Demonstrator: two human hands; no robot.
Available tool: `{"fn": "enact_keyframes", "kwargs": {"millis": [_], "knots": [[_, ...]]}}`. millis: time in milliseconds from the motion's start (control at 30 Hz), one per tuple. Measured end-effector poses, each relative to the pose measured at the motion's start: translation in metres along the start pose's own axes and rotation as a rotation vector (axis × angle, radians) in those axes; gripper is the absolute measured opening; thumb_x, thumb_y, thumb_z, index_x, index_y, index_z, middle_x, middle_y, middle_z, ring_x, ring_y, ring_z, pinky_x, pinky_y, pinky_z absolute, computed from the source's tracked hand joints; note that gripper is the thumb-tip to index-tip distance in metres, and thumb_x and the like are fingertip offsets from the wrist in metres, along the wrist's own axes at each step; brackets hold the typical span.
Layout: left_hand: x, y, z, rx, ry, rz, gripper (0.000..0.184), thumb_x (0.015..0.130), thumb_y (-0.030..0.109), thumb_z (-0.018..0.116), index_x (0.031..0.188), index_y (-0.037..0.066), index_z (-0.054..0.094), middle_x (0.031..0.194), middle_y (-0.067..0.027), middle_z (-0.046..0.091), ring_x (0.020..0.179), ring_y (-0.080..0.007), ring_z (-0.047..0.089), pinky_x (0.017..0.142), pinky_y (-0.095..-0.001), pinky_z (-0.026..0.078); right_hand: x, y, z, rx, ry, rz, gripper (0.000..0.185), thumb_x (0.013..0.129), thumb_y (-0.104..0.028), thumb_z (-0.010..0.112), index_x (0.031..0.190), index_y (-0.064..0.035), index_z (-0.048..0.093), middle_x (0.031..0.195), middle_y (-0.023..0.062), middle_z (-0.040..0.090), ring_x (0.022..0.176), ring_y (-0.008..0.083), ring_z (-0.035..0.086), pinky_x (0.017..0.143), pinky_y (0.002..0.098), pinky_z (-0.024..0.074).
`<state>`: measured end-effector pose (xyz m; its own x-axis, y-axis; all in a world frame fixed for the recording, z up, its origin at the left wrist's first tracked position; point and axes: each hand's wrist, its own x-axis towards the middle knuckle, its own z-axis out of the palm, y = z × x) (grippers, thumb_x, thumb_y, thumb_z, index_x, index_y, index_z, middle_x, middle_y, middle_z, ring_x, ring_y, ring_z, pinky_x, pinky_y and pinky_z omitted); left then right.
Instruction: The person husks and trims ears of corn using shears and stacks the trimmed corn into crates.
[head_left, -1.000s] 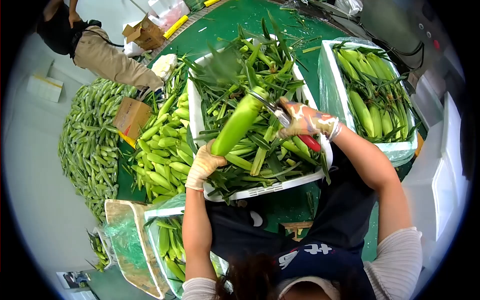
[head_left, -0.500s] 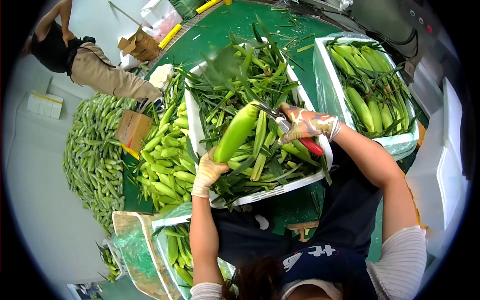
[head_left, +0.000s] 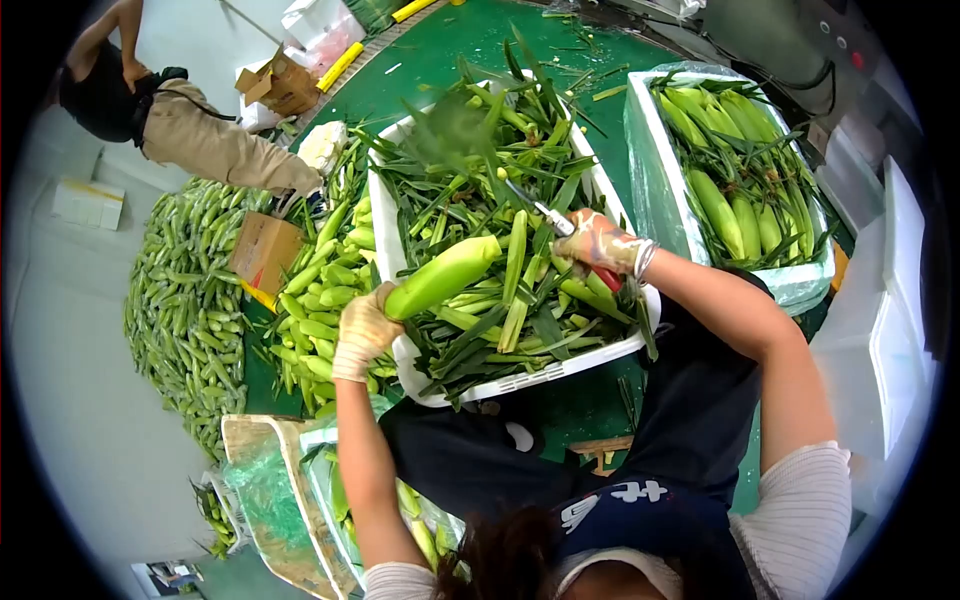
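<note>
My left hand (head_left: 367,322), in a pale glove, is closed round the lower end of a green corn cob in its husk (head_left: 445,275), which tilts up to the right. In my right hand (head_left: 600,245), in a patterned glove, is a pair of pruning shears (head_left: 545,215) with red handles. Its blades point up and left, apart from the cob. A small pale cut piece (head_left: 502,173) shows at the blade tips. Beneath both hands stands a white crate (head_left: 597,180) heaped with loose husk leaves and stalk trimmings (head_left: 440,220).
A foam box (head_left: 645,150) of corn stands at the right. To the left lie a pile of corn cobs (head_left: 320,300) and a larger heap of bagged corn (head_left: 185,310). Another lined box (head_left: 320,480) sits below my left arm. A person (head_left: 170,120) stands at the upper left.
My left hand has moved left and down with the cob, now tilted flatter. The shears have come away from the cob's tip, and a small piece is now at their blades.
</note>
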<state>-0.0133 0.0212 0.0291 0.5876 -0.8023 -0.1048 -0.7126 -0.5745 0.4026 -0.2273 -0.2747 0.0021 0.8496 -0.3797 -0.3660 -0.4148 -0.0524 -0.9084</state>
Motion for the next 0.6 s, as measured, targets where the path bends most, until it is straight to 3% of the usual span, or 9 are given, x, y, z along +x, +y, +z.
{"fn": "enact_keyframes", "kwargs": {"millis": [133,200,233,300,367,433,467,533,600], "knots": [[0.016,0.037,-0.041,0.3,0.088,0.369,0.025,0.069,0.01,0.067,0.094,0.015,0.065,0.073,-0.0111,0.064,0.069,-0.0309,0.063,0.065,-0.0389,0.051,0.033,0.012,0.027,0.069,-0.168,-0.29,0.051,0.072,-0.029,0.079,0.106,-0.0036,0.05,0.089,0.0049,0.056,0.084,0.0146,0.053,0.075,0.0277,0.0459],[0.032,0.073,-0.054,0.495,0.131,0.614,0.024,0.065,0.005,0.064,0.087,0.014,0.065,0.087,-0.0069,0.064,0.092,-0.0254,0.061,0.091,-0.0395,0.042,0.017,-0.009,0.04,0.094,-0.258,-0.328,0.06,0.069,-0.029,0.082,0.111,-0.002,0.048,0.094,0.0056,0.057,0.087,0.0155,0.054,0.078,0.0282,0.0476],[0.036,0.096,-0.058,0.597,0.304,0.66,0.029,0.066,0.004,0.064,0.093,0.014,0.065,0.105,-0.0073,0.06,0.107,-0.0255,0.053,0.102,-0.044,0.032,0.011,-0.017,0.047,0.084,-0.298,-0.362,0.063,0.068,-0.028,0.083,0.112,-0.0012,0.047,0.095,0.0064,0.057,0.089,0.0159,0.054,0.079,0.0287,0.048],[0.042,0.115,-0.059,0.486,0.871,0.582,0.048,0.064,0.001,0.069,0.109,0.008,0.058,0.116,-0.0124,0.054,0.117,-0.0299,0.047,0.102,-0.0414,0.032,0.008,-0.015,0.064,-0.046,-0.113,-0.348,0.067,0.068,-0.024,0.084,0.116,0.0014,0.045,0.103,0.0107,0.059,0.092,0.0175,0.058,0.082,0.0287,0.0493],[0.031,0.131,-0.051,0.247,1.233,0.337,0.059,0.065,0.0,0.071,0.119,0.001,0.05,0.118,-0.0174,0.051,0.116,-0.03,0.047,0.101,-0.0404,0.034,0.003,-0.008,0.084,0.47,-0.113,-0.28,0.075,0.067,-0.028,0.084,0.121,0.0033,0.043,0.108,0.0141,0.06,0.093,0.0207,0.059,0.084,0.03,0.0494],[0.036,0.104,0.006,-0.483,0.959,0.03,0.073,0.07,0.007,0.077,0.129,-0.004,0.035,0.113,-0.0164,0.054,0.098,-0.0261,0.057,0.091,-0.0383,0.046,0.004,0.003,0.1,0.382,0.029,-0.269,0.082,0.064,-0.033,0.084,0.123,0.0045,0.041,0.109,0.0165,0.059,0.094,0.0235,0.059,0.086,0.0317,0.0494],[0.036,0.093,0.026,-1.056,0.578,-0.11,0.071,0.073,0.019,0.08,0.126,-0.005,0.039,0.111,-0.0148,0.056,0.091,-0.024,0.059,0.082,-0.0336,0.049,-0.001,0.002,0.102,0.061,0.084,-0.26,0.084,0.064,-0.037,0.084,0.122,0.0054,0.04,0.108,0.0187,0.059,0.092,0.0266,0.06,0.084,0.0336,0.0496],[0.031,0.083,0.058,-1.004,0.392,-0.194,0.06,0.076,0.034,0.076,0.118,-0.001,0.051,0.096,-0.009,0.063,0.086,-0.016,0.059,0.075,-0.0284,0.048,-0.014,-0.007,0.105,-0.142,0.031,-0.355,0.082,0.063,-0.038,0.082,0.12,0.0046,0.041,0.101,0.0206,0.06,0.09,0.0299,0.061,0.08,0.0359,0.0492],[0.034,0.075,0.069,-1.123,0.32,-0.193,0.047,0.077,0.024,0.076,0.113,0.001,0.056,0.091,-0.0053,0.063,0.079,-0.0158,0.057,0.073,-0.0282,0.048,-0.011,0.003,0.102,-0.318,-0.06,-0.324,0.08,0.063,-0.04,0.08,0.119,0.0041,0.042,0.098,0.021,0.06,0.09,0.0313,0.06,0.08,0.0365,0.0487]]}}
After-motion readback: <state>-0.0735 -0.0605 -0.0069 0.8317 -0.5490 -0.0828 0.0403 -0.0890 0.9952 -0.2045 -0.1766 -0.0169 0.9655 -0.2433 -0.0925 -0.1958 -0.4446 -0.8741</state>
